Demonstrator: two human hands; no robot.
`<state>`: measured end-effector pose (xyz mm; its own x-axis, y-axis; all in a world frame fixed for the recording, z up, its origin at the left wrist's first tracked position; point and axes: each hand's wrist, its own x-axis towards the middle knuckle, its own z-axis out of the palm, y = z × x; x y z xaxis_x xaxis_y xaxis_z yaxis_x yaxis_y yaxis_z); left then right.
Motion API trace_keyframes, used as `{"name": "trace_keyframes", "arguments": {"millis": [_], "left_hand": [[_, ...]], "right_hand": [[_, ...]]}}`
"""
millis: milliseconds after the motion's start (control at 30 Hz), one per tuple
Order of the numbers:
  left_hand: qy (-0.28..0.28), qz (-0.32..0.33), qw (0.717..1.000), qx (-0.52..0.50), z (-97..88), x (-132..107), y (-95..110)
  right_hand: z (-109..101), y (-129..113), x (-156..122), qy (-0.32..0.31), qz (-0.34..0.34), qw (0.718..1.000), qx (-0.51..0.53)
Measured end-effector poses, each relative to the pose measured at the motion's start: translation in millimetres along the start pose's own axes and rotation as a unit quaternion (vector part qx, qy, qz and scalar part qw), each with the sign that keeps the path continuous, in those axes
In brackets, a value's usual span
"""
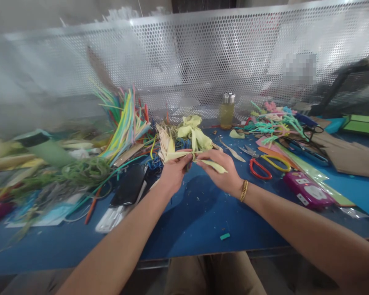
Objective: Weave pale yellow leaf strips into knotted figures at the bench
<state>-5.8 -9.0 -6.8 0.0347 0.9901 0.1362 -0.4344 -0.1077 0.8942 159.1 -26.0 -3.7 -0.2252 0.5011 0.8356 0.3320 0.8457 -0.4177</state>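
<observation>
Both of my hands meet over the middle of the blue table. My left hand (174, 174) is closed, its thumb and fingers pinching a pale green flower (194, 133) that looks made of dried husk or leaf strips. My right hand (221, 170) is closed on the same flower at its base, with a pale strip (215, 164) sticking out past its fingers. The flower's petals fan out above the fingertips. Fingers cover the spot where the strips come together.
Scissors (263, 164) with red and yellow handles and a purple device (307, 190) lie at right. Left are a black phone (128, 185), a bundle of coloured stems (123, 127) and a green cup (44, 147). Behind stand a bottle (226, 111) and a perforated metal panel (199, 61).
</observation>
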Motion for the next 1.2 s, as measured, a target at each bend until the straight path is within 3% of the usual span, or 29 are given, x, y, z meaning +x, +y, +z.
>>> {"name": "trace_keyframes", "arguments": {"millis": [200,367,500,767,933,1200], "left_hand": [[-0.006,-0.033,0.999,0.041,-1.3,-1,0],[-0.027,-0.04,0.997,0.06,0.6,-4,-1],[-0.044,-0.032,0.997,0.048,1.6,-4,-3],[-0.031,-0.052,0.998,0.033,5.7,-10,1],[-0.02,-0.027,0.994,0.103,3.6,-10,-1],[-0.018,-0.014,0.991,0.134,3.1,-10,1]], "right_hand": [[7,7,1,0.076,0.119,0.988,0.059],[13,11,2,0.126,0.216,0.959,0.13],[17,9,2,0.115,0.224,0.95,0.184],[16,10,-2,0.083,0.204,0.966,0.136],[15,13,-4,0.083,0.165,0.98,0.071],[16,15,-4,0.049,0.209,0.973,0.088]]}}
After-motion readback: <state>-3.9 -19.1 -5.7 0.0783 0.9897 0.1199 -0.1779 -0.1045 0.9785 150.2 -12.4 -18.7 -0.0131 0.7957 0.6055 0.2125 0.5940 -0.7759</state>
